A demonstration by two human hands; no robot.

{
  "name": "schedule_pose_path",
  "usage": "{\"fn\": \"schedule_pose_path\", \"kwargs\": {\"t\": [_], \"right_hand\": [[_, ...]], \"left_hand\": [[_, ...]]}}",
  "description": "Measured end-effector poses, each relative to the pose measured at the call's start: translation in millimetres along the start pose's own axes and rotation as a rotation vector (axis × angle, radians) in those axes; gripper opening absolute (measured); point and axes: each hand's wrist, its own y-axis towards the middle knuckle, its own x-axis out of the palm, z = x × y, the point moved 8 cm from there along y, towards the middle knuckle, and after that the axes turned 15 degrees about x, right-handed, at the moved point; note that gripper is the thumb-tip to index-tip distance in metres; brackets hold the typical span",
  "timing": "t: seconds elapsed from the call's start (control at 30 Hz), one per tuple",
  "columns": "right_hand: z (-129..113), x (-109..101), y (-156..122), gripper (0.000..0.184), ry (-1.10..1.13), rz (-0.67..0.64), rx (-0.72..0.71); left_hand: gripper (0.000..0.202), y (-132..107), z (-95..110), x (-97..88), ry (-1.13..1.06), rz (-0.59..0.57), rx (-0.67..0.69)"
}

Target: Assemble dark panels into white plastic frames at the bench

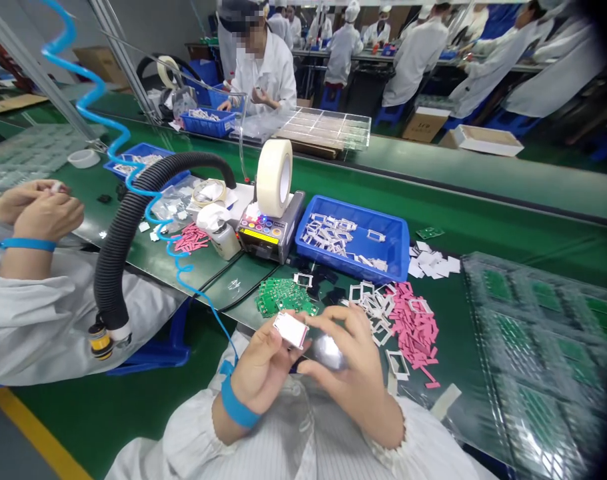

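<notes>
- The left hand (263,370) pinches a small white-edged rectangular part (290,330) firmly between thumb and fingers.
- The right hand (353,370) curves beside it, fingertips (328,319) at the part's edge; whether they grip is unclear.
- A shiny silver object (328,353) lies between the hands, too blurred to name.
- Just beyond the right hand: pink strips (416,327), white frames (373,310).
- Ahead of the grip: green circuit boards (286,297), then a blue tray (351,217).
</notes>
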Motion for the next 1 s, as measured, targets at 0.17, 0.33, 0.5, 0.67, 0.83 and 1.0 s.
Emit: {"fn": "schedule_pose_path", "kwargs": {"t": [0.17,0.33,0.5,0.67,0.83,1.0], "right_hand": [[-3,10,2,0.014,0.031,-0.02,0.03],[-9,17,12,0.014,-0.013,-0.23,-0.04],[-22,44,19,0.013,-0.018,-0.475,-0.059],[-6,98,29,0.023,0.477,-0.75,0.397],[28,122,47,0.029,0.764,-0.604,0.731],[40,125,37,0.028,0.925,-0.52,0.89]], "left_hand": [[0.042,4,19,-0.7,0.252,-0.145,0.157],[0.041,1,77,20.1,1.168,-0.66,0.651],[0.04,-15,89,17.0,1.53,-0.906,0.66],[0.033,-15,90,-37.5,1.384,-0.568,0.499],[0.022,-22,94,-176.3,0.542,0.284,0.195],[0.041,-55,146,-269.4,0.085,0.638,0.462]]}}
